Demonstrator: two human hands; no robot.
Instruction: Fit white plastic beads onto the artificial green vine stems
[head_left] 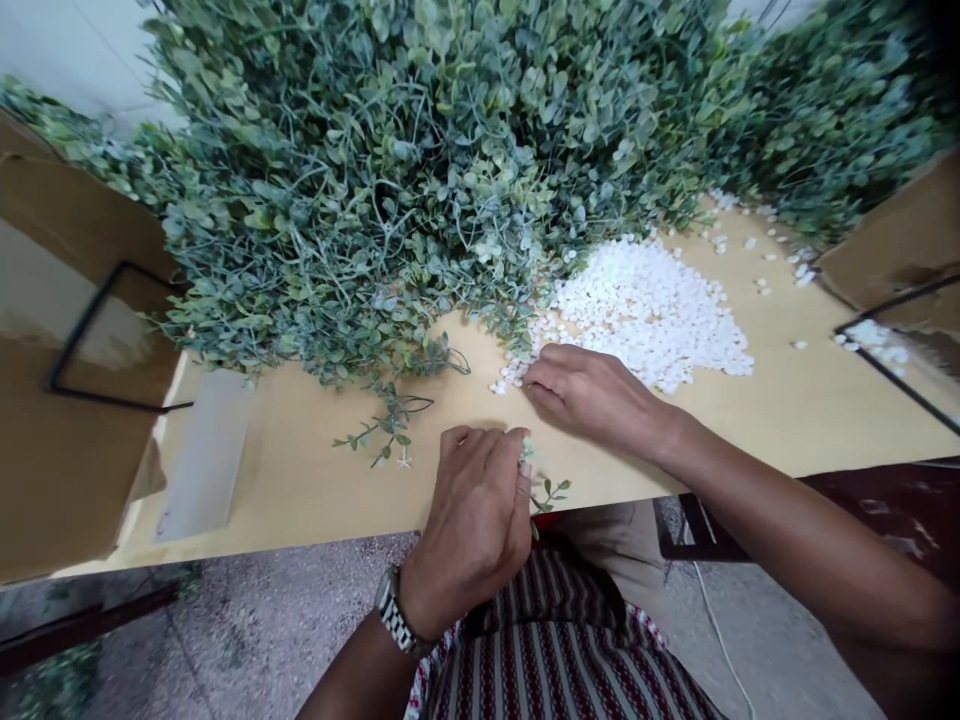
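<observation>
My left hand (480,495), with a metal watch at the wrist, is closed near the table's front edge. Small leaves of an artificial green sprig (553,494) stick out from beside its thumb; the rest of the stem is hidden in the grip. My right hand (589,392) is closed, fingertips down at the near left edge of a heap of small white plastic pieces (645,310). Whatever its fingers pinch is hidden. Left of my left hand, a loose leafy sprig (390,425) lies on the table with a small white star-shaped piece (404,457) beside it.
A large mound of artificial greenery (420,170) covers the back of the wooden table (315,500). Cardboard pieces with bent black metal rods (71,340) stand at both sides. A translucent strip (206,455) lies at the left. Stray white pieces (877,340) are scattered at the right.
</observation>
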